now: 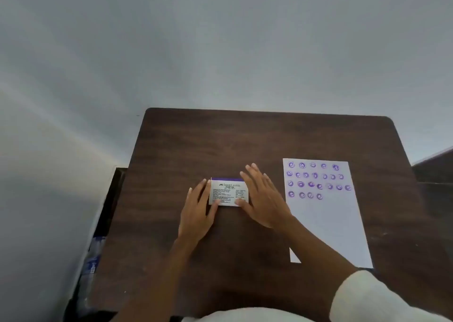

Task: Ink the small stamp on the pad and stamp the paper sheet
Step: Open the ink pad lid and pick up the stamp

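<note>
**Both hands on the stamp pad box**

My pale sleeve (pixel 382 299) sits lowest in view, on my right arm, which reaches forward across the dark wooden surface (pixel 245 135). The stamp pad (pixel 229 192) lies flat near the middle of that surface, shut, its white printed label facing up with a purple strip along the far edge. My left hand (pixel 198 211) rests at its left end, fingers stretched out and loose, the thumb lying over the near-left corner of the box. My right hand (pixel 259 196) lies at its right end, fingers spread wide and flat, the thumb touching the near-right corner. Neither hand grips anything; both simply press against the box from either side. I cannot see the small stamp itself.

To the right of my right hand, just apart from it, the paper sheet (pixel 328 226) lies on the surface. Its far half carries four rows of round purple prints (pixel 318 179); the near half is blank.
</note>
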